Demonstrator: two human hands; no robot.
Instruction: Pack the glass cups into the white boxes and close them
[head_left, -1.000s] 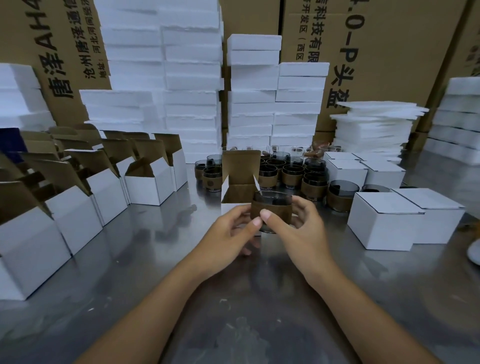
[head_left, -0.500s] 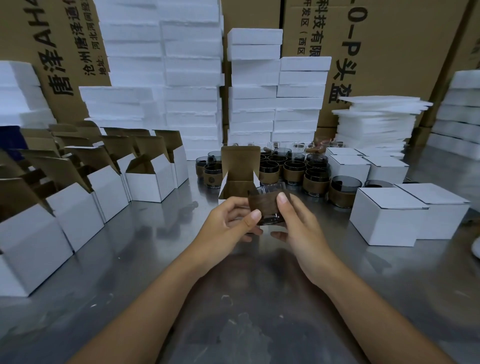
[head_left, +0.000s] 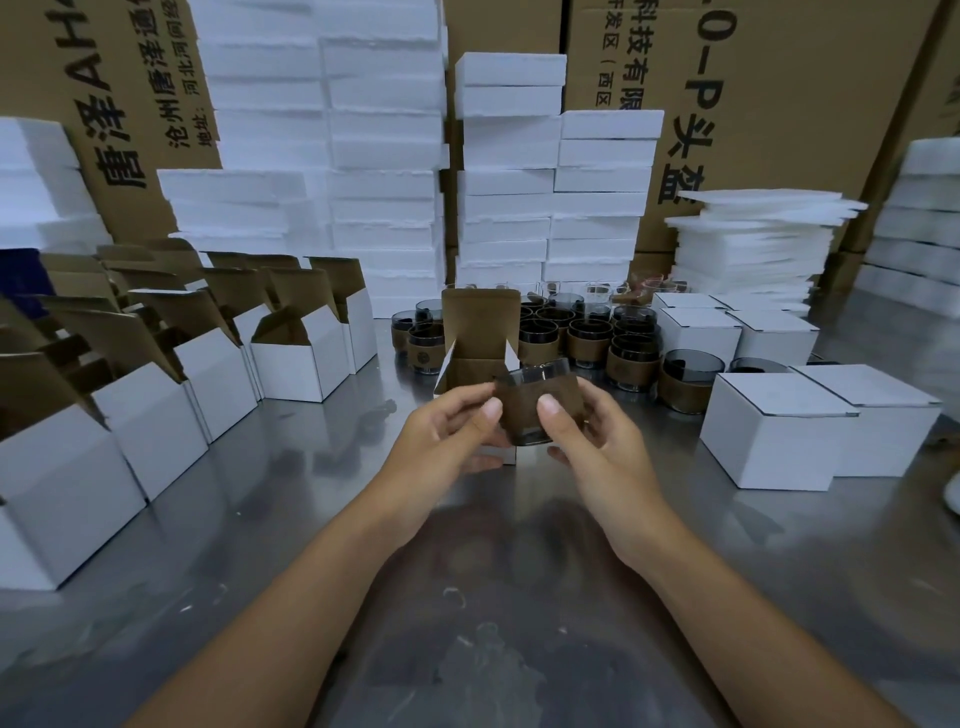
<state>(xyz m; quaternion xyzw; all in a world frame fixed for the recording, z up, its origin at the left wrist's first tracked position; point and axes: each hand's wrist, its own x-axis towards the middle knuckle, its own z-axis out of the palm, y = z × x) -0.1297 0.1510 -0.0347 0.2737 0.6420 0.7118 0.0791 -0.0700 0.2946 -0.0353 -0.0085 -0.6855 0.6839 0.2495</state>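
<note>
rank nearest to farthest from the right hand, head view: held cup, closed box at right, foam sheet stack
1. held cup, in grip of the right hand
2. closed box, near right
3. foam sheet stack, far back right

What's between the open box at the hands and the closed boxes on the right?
In the head view, a cluster of sleeved glass cups stands between the open box and the closed boxes.

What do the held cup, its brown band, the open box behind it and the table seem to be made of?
Cup: smoky glass, see-through with a glint at the rim. Band: matte brown, probably paper or cork; too blurred to tell. Box: cardboard, white outside, raw brown inside. Table: brushed metal, likely steel, showing dull reflections.
</note>
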